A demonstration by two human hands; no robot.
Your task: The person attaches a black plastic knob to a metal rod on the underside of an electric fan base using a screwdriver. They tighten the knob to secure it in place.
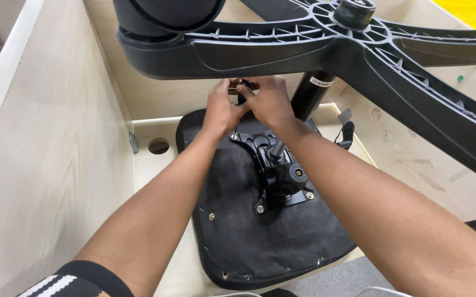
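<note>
Both hands pinch a small black part under an upturned chair

At far left, a pale wooden panel slopes down to a round hole in the board. The left hand is closed, fingers pinching a small black part above the seat underside. The right hand touches the left and grips the same part. Below them, a black metal mounting plate sits bolted to the seat. To the right, the gas cylinder rises to the 5-armed black base overhead

Pale wood panels, grey floor, yellow surface.
</note>
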